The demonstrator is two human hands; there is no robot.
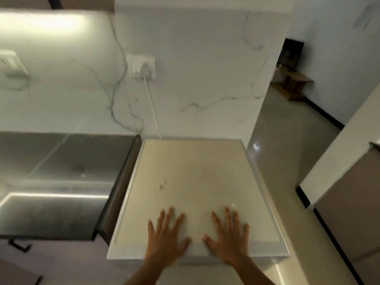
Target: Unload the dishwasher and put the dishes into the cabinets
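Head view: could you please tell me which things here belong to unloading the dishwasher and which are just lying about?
Part of the job:
- dishwasher, white top panel, door not visible
- left hand, flat on the top
- right hand, flat on the top

Just there:
- wall socket with a plug and white cable
- dark countertop
- cardboard box on the floor beyond

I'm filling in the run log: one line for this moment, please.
left hand: flat on dishwasher top | right hand: flat beside it | dishes: none visible

No text, label, brand or number can be read anywhere.
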